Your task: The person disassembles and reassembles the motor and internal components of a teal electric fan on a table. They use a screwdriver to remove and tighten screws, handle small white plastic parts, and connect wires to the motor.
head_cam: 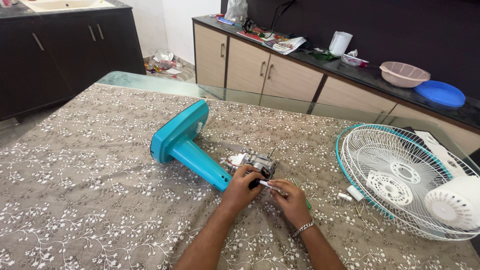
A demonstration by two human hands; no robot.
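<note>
Between your two hands, a small white piece (265, 184) is pinched by the fingertips of your right hand (291, 199). Your left hand (241, 186) closes on the bare motor (259, 164), which lies on the patterned tablecloth (90, 190) at the end of the teal fan stand (187, 145). Just right of your right hand lies a small white part (355, 193). Beyond it rests the white wire fan guard (400, 175), with a white round cover (456, 202) on its far side.
</note>
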